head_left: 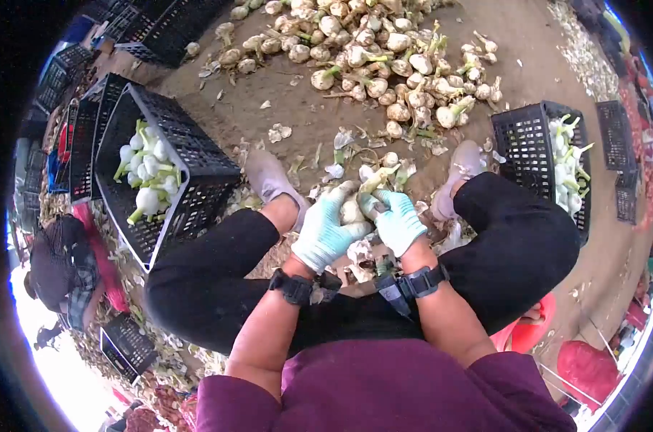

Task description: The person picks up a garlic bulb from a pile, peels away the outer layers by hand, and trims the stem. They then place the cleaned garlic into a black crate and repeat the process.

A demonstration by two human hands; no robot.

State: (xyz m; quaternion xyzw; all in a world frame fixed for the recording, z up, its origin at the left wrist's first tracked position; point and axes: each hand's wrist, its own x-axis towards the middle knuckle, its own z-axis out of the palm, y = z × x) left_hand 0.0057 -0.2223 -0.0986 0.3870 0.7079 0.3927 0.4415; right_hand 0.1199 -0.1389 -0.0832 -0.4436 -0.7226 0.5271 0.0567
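Observation:
Both my hands wear pale teal gloves with greyed, dirty fingertips. My left hand (323,229) is closed around a whitish garlic bulb (352,212) between my knees. My right hand (398,220) presses against it from the other side, its fingers bent around the stalk end (378,177), which points up and away from me. The gloves hide much of the bulb. Loose papery garlic skins (360,250) lie on the ground below my hands.
A heap of unpeeled garlic (384,57) spreads across the ground ahead. Tilted at my left stands a black crate (190,137) holding cleaned white bulbs (150,169); another black crate (522,137) with bulbs stands at right. A person (60,263) is at far left.

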